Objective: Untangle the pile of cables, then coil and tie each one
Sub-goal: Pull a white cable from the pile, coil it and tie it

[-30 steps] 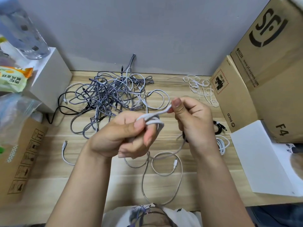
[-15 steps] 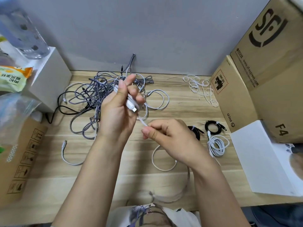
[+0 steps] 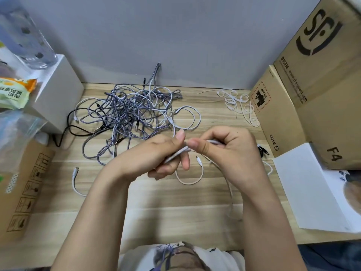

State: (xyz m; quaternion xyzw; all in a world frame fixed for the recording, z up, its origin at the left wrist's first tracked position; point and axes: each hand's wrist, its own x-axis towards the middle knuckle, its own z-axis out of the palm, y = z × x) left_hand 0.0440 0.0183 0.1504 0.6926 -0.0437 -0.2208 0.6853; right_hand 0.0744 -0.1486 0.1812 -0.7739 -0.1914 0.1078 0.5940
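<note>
A tangled pile of purple-grey braided, white and black cables (image 3: 129, 116) lies at the back of the wooden desk (image 3: 175, 216). Above the desk's middle, my left hand (image 3: 156, 153) and my right hand (image 3: 224, 151) meet, both pinching one white cable (image 3: 176, 153) that runs doubled through the left fingers. Its loose end forms a loop (image 3: 190, 178) on the desk, and another length trails down past my right wrist. A short white cable (image 3: 75, 180) lies apart at the left. A coiled black cable (image 3: 262, 150) shows just behind my right hand.
White twist ties (image 3: 239, 104) lie at the back right. Cardboard boxes (image 3: 312, 90) and a white sheet (image 3: 312, 184) crowd the right side. A white box (image 3: 58, 94) with a water bottle (image 3: 25, 40), a snack bag (image 3: 13, 90) and a cardboard box (image 3: 21, 188) fill the left.
My left hand came down from over the pile and my right hand rose to meet it. The white cable is now stretched between both hands.
</note>
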